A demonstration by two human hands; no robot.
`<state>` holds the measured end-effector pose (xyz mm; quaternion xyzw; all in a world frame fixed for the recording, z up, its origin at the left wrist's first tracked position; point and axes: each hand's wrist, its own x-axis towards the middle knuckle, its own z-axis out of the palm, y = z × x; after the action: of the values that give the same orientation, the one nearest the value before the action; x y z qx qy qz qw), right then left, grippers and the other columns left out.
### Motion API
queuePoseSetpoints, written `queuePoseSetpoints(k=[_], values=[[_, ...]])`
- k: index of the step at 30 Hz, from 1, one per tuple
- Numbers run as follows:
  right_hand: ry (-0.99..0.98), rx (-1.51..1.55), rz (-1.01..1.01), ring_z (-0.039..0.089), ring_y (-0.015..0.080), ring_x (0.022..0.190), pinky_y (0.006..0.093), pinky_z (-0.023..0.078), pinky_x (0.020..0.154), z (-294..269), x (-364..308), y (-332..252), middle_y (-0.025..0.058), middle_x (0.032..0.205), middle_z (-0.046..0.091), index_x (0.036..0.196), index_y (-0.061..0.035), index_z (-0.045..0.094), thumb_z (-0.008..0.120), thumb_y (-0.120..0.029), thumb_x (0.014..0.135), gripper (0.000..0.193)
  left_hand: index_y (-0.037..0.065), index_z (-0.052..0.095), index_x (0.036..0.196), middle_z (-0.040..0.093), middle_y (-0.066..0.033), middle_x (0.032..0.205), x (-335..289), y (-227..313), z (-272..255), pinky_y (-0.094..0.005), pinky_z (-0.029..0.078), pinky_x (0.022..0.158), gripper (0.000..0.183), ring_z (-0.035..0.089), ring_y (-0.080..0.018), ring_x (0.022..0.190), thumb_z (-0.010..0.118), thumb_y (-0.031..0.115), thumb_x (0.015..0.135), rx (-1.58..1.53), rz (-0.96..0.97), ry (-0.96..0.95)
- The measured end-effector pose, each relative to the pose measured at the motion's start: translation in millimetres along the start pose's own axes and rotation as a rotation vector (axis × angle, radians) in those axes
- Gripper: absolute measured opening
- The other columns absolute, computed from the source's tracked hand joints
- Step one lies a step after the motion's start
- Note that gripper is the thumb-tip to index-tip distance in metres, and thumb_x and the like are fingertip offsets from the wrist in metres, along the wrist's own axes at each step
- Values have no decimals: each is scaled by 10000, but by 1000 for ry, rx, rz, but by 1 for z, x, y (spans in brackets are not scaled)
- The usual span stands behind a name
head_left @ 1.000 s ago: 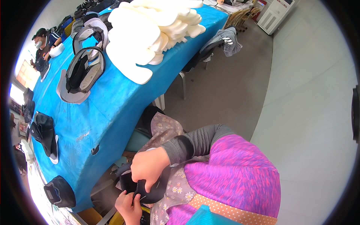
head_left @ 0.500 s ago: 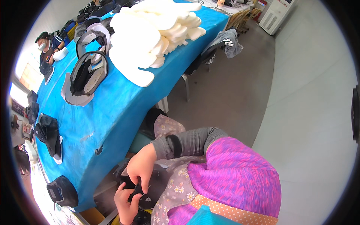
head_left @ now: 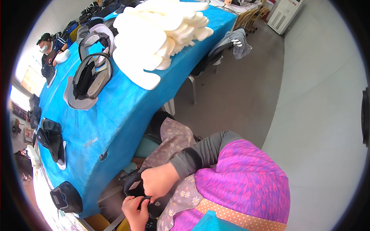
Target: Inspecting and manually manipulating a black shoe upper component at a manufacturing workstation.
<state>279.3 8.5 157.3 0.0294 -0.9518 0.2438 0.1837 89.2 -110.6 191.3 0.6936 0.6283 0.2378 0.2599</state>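
Note:
A black cap rests in my lap, with a small pale label showing inside it. My right hand is closed on the cap's dark edge, knuckles up, its fingertips mostly hidden. Just below, my left hand pinches the same edge between thumb and fingers. The two hands nearly touch. A floral apron covers my lap around the cap.
A blue-covered table stands to my left. On it are a pile of cream-white rounded pieces, upturned caps, a dark cap and another black cap. A person sits across. A chair holds grey clothing.
My right hand has moved slightly right, its knuckles turning up. My left hand has shifted right and down, keeping its pinch. The cap has turned and its pale label shows more.

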Motion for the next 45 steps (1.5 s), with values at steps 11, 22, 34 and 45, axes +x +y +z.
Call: queuePoseSetpoints(k=[11, 22, 34, 45], values=[[-152, 236, 53, 630, 375, 631, 462, 502, 607, -22, 22, 10, 152, 619, 622, 678, -70, 679, 615, -491, 850, 460, 44, 668, 977, 674, -121, 967, 14, 5, -40, -470, 391, 1042, 186, 600, -357, 987, 683, 169, 839, -28, 76, -274], [-107, 113, 72, 582, 283, 575, 380, 445, 645, -12, 14, -6, 73, 603, 596, 665, -87, 590, 717, -345, 810, 321, 58, 684, 785, 587, -103, 673, -16, 4, -2, -392, 451, 642, 149, 568, -294, 659, 775, 160, 726, 57, 74, 107], [-236, 410, -66, 589, 256, 687, 359, 441, 834, -41, 24, 25, 56, 679, 629, 808, -80, 669, 709, -314, 848, 241, 87, 685, 938, 651, -39, 911, 1, -7, -27, -497, 281, 1117, 222, 610, -260, 965, 754, 241, 793, 50, 220, -18], [-369, 635, 140, 556, 350, 570, 398, 451, 557, -30, 13, 39, 162, 594, 540, 746, -15, 637, 763, -420, 779, 425, 84, 670, 871, 637, -45, 810, 27, -9, -13, -489, 337, 1078, 292, 629, -248, 859, 755, 350, 784, -17, 268, -127]])
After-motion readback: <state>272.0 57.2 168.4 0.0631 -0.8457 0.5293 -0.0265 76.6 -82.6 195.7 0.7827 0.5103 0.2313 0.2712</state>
